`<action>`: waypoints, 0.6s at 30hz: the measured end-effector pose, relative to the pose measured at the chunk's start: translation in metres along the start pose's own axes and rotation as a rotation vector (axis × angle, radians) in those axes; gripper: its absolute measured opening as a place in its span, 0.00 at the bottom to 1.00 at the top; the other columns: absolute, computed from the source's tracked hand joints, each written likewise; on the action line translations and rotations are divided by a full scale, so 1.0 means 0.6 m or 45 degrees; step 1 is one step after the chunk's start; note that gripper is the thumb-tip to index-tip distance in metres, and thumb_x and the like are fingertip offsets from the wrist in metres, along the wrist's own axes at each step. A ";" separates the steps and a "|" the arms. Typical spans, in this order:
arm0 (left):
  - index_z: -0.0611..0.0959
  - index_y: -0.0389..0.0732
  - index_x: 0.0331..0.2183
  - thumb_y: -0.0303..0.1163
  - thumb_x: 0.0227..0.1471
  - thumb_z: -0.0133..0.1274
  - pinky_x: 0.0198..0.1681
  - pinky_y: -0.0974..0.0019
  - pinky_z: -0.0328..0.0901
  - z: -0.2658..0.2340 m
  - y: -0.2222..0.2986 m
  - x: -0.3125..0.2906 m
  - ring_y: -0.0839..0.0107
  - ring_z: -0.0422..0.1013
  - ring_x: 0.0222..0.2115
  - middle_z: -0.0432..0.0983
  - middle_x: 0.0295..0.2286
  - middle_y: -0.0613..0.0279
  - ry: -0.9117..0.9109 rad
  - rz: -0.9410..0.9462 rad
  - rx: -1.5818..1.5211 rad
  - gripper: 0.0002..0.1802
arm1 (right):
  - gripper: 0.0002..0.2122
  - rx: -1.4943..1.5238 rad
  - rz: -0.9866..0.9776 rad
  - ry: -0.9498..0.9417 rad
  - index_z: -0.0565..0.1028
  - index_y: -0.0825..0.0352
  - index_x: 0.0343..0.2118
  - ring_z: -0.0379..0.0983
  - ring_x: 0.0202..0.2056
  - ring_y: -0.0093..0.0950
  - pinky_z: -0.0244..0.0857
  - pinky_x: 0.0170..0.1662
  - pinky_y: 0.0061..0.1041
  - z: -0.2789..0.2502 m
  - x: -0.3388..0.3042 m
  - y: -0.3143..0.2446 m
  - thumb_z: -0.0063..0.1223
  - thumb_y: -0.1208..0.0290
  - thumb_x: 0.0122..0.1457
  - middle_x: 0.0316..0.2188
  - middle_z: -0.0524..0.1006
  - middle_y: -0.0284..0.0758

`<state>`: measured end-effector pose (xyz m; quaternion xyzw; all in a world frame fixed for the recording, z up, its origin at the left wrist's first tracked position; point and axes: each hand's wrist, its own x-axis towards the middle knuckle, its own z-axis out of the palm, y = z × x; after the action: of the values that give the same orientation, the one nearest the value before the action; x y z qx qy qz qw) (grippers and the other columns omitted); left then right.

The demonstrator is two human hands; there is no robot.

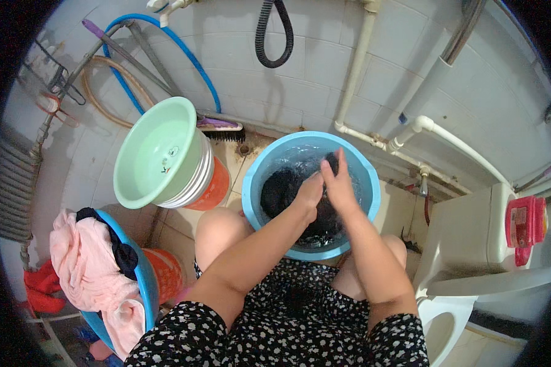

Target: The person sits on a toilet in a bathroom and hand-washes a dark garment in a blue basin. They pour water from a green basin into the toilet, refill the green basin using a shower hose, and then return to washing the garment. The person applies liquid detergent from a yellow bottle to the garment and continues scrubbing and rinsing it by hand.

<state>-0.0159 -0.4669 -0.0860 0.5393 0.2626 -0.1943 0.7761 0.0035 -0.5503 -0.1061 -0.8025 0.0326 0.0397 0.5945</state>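
Note:
A blue basin (249, 189) stands on the floor between my knees, with water and soaked black cloth (281, 188) in it. Over the basin my left hand (310, 194) and my right hand (340, 186) come together. A dark bunch of the cloth shows between the thumb and fingers of my right hand, whose fingertips point away from me. My left hand is curled against the cloth beside my right palm, its fingers partly hidden. Most of the black cloth lies low in the water; its shape cannot be made out.
At left, a green basin (144, 153) sits on a bucket (213, 183). A nearer blue tub (148, 287) holds pink cloth (89, 263). A brush head (221, 128) leans by the wall. To the right are a toilet (462, 238) and pipes (352, 79).

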 end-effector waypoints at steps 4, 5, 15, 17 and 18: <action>0.76 0.45 0.40 0.41 0.51 0.47 0.41 0.65 0.66 -0.041 -0.011 0.033 0.70 0.72 0.35 0.75 0.35 0.64 -0.327 -0.028 -0.229 0.15 | 0.16 1.071 0.217 -0.220 0.71 0.69 0.43 0.70 0.40 0.28 0.63 0.46 0.27 -0.034 0.020 -0.006 0.41 0.60 0.62 0.39 0.75 0.34; 0.77 0.46 0.39 0.40 0.51 0.47 0.42 0.64 0.66 -0.047 -0.004 0.040 0.69 0.72 0.35 0.76 0.34 0.63 -0.419 0.031 -0.277 0.14 | 0.14 1.378 0.306 -0.064 0.72 0.67 0.38 0.70 0.35 0.27 0.65 0.43 0.28 -0.040 0.031 -0.010 0.40 0.60 0.63 0.34 0.74 0.34; 0.75 0.43 0.42 0.51 0.52 0.49 0.42 0.62 0.64 -0.058 -0.026 0.083 0.68 0.70 0.36 0.73 0.37 0.63 -0.722 -0.178 -0.764 0.23 | 0.09 -0.036 -1.011 0.142 0.72 0.70 0.21 0.71 0.25 0.36 0.65 0.32 0.31 0.052 -0.069 -0.065 0.59 0.69 0.47 0.21 0.73 0.42; 0.76 0.41 0.41 0.46 0.52 0.48 0.41 0.63 0.65 -0.033 -0.057 0.046 0.68 0.71 0.35 0.73 0.38 0.62 -0.308 0.147 -0.648 0.21 | 0.10 -0.096 -0.298 0.328 0.71 0.69 0.22 0.70 0.23 0.37 0.63 0.29 0.29 0.027 -0.022 -0.091 0.59 0.69 0.48 0.18 0.72 0.41; 0.76 0.40 0.39 0.40 0.52 0.47 0.41 0.64 0.65 -0.005 -0.030 0.008 0.69 0.71 0.36 0.73 0.37 0.61 -0.116 0.102 -0.520 0.17 | 0.10 0.097 -0.212 0.324 0.71 0.69 0.24 0.70 0.23 0.34 0.63 0.29 0.29 -0.002 0.009 -0.078 0.59 0.69 0.48 0.19 0.72 0.39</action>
<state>-0.0230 -0.4706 -0.1029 0.3714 0.2397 -0.1303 0.8875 0.0134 -0.5380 -0.0617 -0.7778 0.0425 -0.1129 0.6168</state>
